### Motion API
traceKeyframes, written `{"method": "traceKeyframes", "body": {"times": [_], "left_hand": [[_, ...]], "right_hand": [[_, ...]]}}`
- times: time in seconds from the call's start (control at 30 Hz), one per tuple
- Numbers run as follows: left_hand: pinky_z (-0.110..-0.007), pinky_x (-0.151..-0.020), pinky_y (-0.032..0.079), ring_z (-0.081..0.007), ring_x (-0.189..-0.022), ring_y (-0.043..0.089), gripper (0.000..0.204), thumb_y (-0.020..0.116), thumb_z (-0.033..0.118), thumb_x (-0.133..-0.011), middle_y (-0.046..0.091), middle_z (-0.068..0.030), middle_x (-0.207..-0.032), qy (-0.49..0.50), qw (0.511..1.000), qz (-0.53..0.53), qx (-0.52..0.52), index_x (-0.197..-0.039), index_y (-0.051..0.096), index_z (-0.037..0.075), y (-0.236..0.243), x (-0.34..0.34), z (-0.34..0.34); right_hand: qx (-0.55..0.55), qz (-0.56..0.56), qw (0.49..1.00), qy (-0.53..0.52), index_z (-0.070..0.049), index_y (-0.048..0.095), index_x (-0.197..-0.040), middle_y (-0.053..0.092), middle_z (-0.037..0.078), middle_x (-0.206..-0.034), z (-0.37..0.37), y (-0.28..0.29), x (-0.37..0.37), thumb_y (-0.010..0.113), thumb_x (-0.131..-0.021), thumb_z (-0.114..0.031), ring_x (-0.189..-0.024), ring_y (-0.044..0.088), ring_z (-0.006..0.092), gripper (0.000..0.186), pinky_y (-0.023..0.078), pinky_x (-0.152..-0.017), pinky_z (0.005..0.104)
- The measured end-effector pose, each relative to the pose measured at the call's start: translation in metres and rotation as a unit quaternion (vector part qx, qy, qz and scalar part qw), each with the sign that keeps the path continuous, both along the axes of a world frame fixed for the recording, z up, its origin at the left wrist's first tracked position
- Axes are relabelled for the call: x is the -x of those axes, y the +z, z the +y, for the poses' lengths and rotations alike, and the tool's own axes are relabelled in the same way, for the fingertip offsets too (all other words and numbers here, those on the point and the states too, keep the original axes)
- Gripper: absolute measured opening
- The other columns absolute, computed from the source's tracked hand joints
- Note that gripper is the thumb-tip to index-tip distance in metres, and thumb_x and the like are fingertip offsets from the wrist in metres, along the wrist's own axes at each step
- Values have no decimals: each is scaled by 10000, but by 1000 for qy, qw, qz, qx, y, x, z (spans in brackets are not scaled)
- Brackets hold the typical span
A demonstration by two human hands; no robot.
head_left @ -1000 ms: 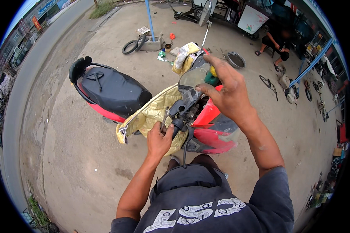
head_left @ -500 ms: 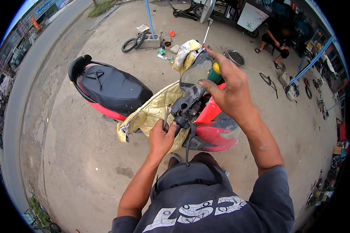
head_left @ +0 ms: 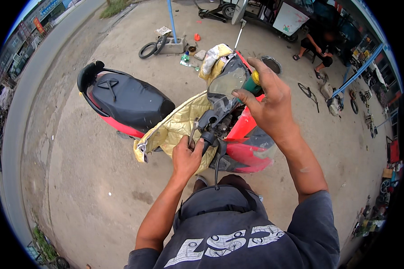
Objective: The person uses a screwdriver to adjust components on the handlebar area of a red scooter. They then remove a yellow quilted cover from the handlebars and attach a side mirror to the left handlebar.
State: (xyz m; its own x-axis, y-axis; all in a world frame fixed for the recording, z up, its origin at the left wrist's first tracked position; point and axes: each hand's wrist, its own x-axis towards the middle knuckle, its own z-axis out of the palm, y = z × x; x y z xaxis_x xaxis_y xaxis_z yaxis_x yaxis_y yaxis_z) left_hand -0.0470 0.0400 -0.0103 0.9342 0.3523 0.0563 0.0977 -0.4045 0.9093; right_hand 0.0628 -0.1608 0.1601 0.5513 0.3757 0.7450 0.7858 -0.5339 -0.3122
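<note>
Scooter [head_left: 137, 103] stood on concrete [head_left: 98, 179]. Left hand's [head_left: 186, 159] fingers gripped metal tool [head_left: 194, 129] beside black handlebar grip [head_left: 208, 137]. Right hand [head_left: 274, 98], thumb and forefinger apart, had edged rightward with green thing [head_left: 252, 87], hold unclear; left-hand work seemed unaffected.

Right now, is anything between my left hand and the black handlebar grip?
Nothing visible is: your left hand appears to touch the black handlebar grip with its thumb; the slim metal piece stands to the grip's left.

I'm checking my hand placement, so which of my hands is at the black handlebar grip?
Your left hand, whose thumb is at the black grip; your right hand is raised away, near the clear windscreen.
</note>
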Motion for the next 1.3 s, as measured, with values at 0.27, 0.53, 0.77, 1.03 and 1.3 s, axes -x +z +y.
{"method": "traceKeyframes", "body": {"times": [0.27, 0.53, 0.77, 1.03, 1.3], "left_hand": [[-427, -523, 397, -259, -510, 470, 435, 762, 271, -908, 521, -143, -576, 6, 1000, -5, 4, -713, 480, 3, -2, 0, 0], [-420, -522, 389, -247, -515, 455, 446, 763, 274, -912, 510, -130, -576, 3, 1000, 6, -11, -714, 470, 2, 2, -1, -1], [-417, -519, 382, -232, -517, 441, 444, 759, 273, -913, 507, -129, -578, 4, 1000, 0, -8, -713, 470, 0, 1, -1, -2], [-404, -519, 377, -208, -530, 436, 428, 757, 276, -918, 496, -105, -578, 1, 1000, 15, -4, -723, 487, 7, -4, -1, 0], [-405, -520, 380, -205, -526, 437, 434, 758, 279, -918, 494, -105, -576, 3, 1000, 3, -22, -719, 481, 10, -2, -2, -1]], "right_hand": [[-43, 193, 978, 67, -35, 539, -1398, 685, 197, -1124, -7, 13, 7, 764, -810, 52, -979, 692, 363, 636, 551, -850, 447], [-4, 44, 999, 15, -22, 549, -1397, 677, 197, -1133, -3, 1, 2, 778, -811, 26, -990, 676, 379, 631, 550, -849, 427], [-12, 126, 990, 60, -8, 526, -1432, 683, 155, -1087, -10, 10, 2, 745, -836, 46, -990, 692, 289, 637, 558, -876, 370], [-27, 90, 995, 36, -35, 519, -1403, 672, 211, -1086, -1, -4, 3, 779, -806, 24, -986, 658, 409, 654, 532, -814, 454], [-2, 114, 992, 50, -44, 568, -1306, 643, 200, -1159, -11, 5, -3, 734, -837, 36, -994, 658, 393, 504, 531, -832, 444]]}}
